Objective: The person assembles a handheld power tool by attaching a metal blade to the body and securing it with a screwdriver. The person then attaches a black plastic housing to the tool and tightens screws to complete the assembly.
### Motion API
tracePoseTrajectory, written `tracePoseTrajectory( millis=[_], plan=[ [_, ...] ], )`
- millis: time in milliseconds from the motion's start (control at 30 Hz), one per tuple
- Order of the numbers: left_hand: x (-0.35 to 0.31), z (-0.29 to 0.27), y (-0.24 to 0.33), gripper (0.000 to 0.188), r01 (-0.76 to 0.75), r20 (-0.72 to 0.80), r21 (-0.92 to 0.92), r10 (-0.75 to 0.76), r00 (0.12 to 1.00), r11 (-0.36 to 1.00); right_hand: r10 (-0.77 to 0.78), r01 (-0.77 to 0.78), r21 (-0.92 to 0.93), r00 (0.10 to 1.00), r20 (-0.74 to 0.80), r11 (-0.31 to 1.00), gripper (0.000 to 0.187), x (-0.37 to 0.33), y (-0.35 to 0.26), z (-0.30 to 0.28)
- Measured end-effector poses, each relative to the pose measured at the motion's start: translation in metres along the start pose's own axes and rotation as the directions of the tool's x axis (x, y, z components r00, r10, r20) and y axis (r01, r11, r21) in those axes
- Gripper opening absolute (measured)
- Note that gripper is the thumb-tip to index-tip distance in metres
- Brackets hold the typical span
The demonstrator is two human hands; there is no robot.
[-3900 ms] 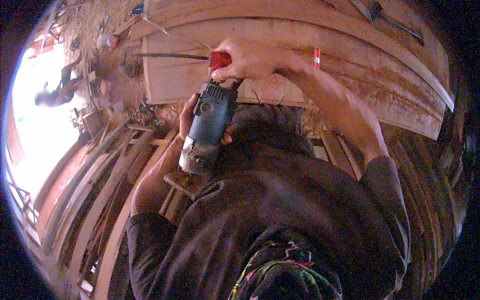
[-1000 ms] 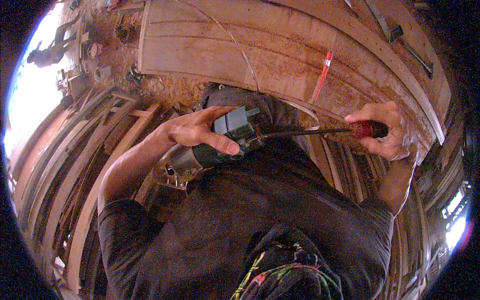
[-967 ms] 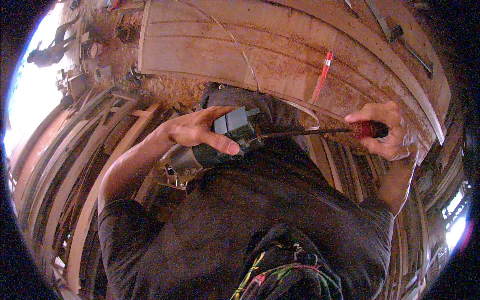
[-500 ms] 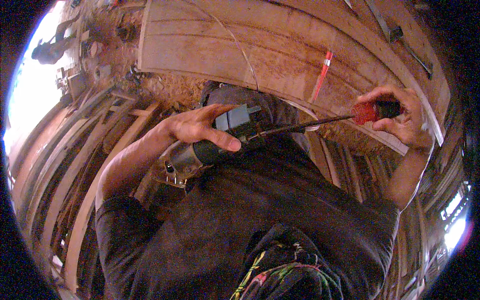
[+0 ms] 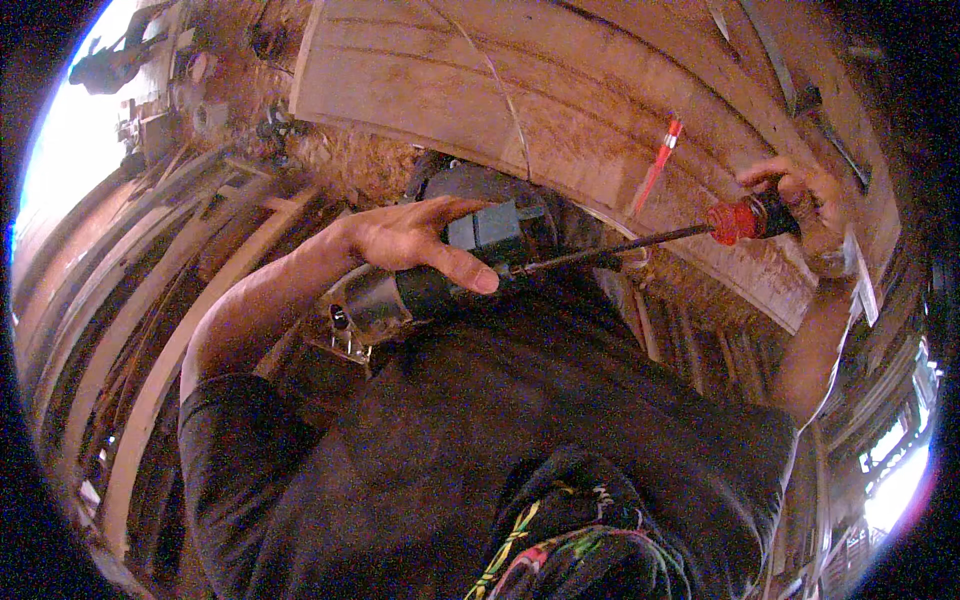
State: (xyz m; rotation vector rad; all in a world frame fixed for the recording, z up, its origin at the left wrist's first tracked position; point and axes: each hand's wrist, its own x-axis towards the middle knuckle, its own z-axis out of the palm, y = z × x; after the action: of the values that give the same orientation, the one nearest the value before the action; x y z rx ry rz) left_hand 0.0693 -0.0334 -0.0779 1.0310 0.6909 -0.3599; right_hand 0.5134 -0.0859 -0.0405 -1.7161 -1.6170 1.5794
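My left hand (image 5: 425, 240) wraps around a handheld power tool (image 5: 420, 295), thumb laid over its dark grey body. The tool has a blocky grey part on top and a lighter housing with metal prongs at its lower left end. A screwdriver (image 5: 650, 240) with a long dark shaft and a red and black handle is in my right hand (image 5: 815, 205), the fingers around the black end. Its shaft runs left to the power tool and its tip meets the tool's right end; the exact contact point is too dim to make out.
A broad wooden board (image 5: 420, 70) spans the far side, carrying a red marker-like stick (image 5: 658, 165) and a thin cord (image 5: 490, 70). Long curved-looking timber strips (image 5: 150, 440) lie at the left. Sawdust (image 5: 370, 165) covers the ground beyond.
My right fingers have shifted their grip on the screwdriver's handle. The left hand and power tool appear slightly further right, while the whole view has shifted a little.
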Motion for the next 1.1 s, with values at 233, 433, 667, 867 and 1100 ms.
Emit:
tracePoseTrajectory(
  millis=[233, 433, 667, 867, 1100],
  plan=[
    [0.003, -0.001, 0.018, 0.086, 0.131, 0.043, -0.091, -0.128, 0.991, 0.987, -0.244, 0.214, -0.364, 0.969, -0.039, 0.906, 0.067, 0.000, -0.013, 0.001],
    [0.008, -0.001, 0.008, 0.086, 0.084, 0.066, -0.138, -0.076, 0.995, 0.987, 0.002, 0.004, -0.070, 0.996, 0.089, 0.998, 0.057, -0.001, 0.002, -0.001],
    [0.019, -0.003, -0.009, 0.077, 0.135, -0.033, -0.244, -0.147, 0.989, 0.960, -0.500, 0.421, -0.547, 0.866, 0.006, 0.723, 0.041, 0.006, 0.001, 0.008],
    [0.034, -0.002, -0.003, 0.070, 0.145, 0.001, -0.263, -0.150, 0.989, 0.954, -0.056, 0.070, -0.092, 0.987, 0.147, 0.993, 0.048, 0.002, 0.021, 0.001],
    [0.039, 0.009, 0.007, 0.071, 0.158, -0.127, -0.120, -0.173, 0.977, 0.980, -0.501, 0.429, -0.526, 0.866, 0.007, 0.734, 0.046, 0.015, 0.029, 0.002]
  ],
)
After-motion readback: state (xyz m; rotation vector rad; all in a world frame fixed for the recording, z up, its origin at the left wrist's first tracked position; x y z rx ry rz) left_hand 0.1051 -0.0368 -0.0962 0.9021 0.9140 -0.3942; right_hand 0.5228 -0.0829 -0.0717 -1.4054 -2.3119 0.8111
